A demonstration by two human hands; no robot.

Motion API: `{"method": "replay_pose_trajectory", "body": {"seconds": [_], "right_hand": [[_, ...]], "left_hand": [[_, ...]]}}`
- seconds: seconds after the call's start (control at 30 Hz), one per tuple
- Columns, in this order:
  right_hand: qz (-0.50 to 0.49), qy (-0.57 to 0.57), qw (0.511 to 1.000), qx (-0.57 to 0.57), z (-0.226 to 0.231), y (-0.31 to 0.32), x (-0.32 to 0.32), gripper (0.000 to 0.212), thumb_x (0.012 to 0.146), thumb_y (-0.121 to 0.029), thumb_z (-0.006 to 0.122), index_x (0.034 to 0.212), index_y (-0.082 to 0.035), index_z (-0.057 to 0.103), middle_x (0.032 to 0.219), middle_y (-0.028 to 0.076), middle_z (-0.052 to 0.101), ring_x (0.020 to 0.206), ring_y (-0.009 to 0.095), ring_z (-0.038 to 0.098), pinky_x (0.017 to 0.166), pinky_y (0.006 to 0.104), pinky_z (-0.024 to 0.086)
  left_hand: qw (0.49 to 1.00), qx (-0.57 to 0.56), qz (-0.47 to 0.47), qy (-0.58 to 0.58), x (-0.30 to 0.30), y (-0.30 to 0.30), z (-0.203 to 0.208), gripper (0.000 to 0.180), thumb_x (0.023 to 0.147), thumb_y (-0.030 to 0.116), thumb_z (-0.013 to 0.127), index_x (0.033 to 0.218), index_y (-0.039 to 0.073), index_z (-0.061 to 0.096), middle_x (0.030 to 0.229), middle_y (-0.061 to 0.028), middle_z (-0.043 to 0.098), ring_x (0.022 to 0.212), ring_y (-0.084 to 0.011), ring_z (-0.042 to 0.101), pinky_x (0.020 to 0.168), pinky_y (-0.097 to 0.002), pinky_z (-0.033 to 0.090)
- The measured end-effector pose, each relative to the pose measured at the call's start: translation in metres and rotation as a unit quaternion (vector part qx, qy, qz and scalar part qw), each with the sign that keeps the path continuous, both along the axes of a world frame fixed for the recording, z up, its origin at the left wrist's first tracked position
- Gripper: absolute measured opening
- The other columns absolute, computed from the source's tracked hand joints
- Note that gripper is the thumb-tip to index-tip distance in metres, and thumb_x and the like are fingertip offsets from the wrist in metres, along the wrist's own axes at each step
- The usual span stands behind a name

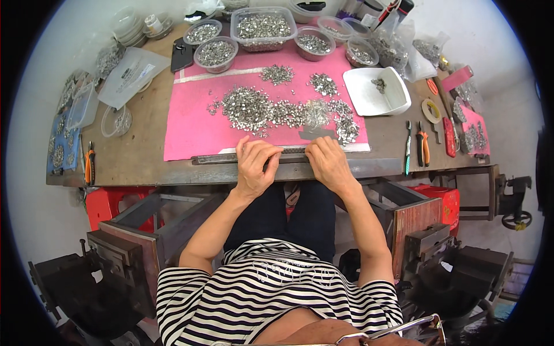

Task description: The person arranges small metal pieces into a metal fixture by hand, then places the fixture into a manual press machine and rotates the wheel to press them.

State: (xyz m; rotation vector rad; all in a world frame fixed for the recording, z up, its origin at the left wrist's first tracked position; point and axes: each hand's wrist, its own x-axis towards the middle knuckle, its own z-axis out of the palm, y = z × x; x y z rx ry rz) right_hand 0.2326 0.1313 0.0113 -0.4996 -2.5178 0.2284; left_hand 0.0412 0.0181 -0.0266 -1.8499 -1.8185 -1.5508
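Observation:
A long dark metal strip [218, 159] lies along the front edge of a pink mat [193, 124]. My left hand [255, 168] is bent over the strip, its fingers curled in toward its middle. Facing it, my right hand [330, 164] has its fingertips pressed together at the strip's right part. Anything small between the fingers of either hand is hidden. Just beyond, a large heap of small shiny metal pieces [245, 108] spreads to the right, past a clump of fine clear or silvery pieces [317, 113]. A grey flat piece [317, 134] lies near my right fingertips.
Tubs of metal pieces [264, 27] line the back beside a phone [182, 55]. A white tray [369, 101] stands right of the heaps. Further right lie a toothbrush [408, 147], orange-handled pliers [423, 147] and a tape roll [430, 110]. More pliers [89, 164] lie at left.

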Motion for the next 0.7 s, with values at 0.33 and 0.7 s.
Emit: {"method": "replay_pose_trajectory", "body": {"seconds": [0.33, 0.7], "right_hand": [[-0.084, 0.157, 0.954, -0.240, -0.015, -0.004, 0.004, 0.014, 0.083, -0.003, 0.078, 0.094, -0.002, 0.068, 0.096, 0.009, 0.068, 0.090, 0.029, 0.061, 0.082, 0.0375, 0.048], [-0.074, 0.136, 0.976, -0.154, -0.024, -0.007, 0.000, 0.017, 0.083, -0.006, 0.078, 0.098, -0.006, 0.069, 0.099, 0.007, 0.068, 0.095, 0.027, 0.060, 0.084, 0.0379, 0.043]], "left_hand": [[0.971, -0.205, -0.046, 0.116, -0.029, -0.006, 0.021, 0.038, 0.100, 0.033, 0.062, 0.130, 0.011, 0.069, 0.143, -0.0040, 0.061, 0.144, -0.0371, 0.039, 0.116, -0.0706, 0.014], [0.959, -0.251, -0.032, 0.130, -0.034, -0.013, 0.019, 0.050, 0.102, 0.043, 0.058, 0.136, 0.008, 0.065, 0.149, -0.0056, 0.057, 0.150, -0.0399, 0.031, 0.119, -0.0694, 0.010]]}}
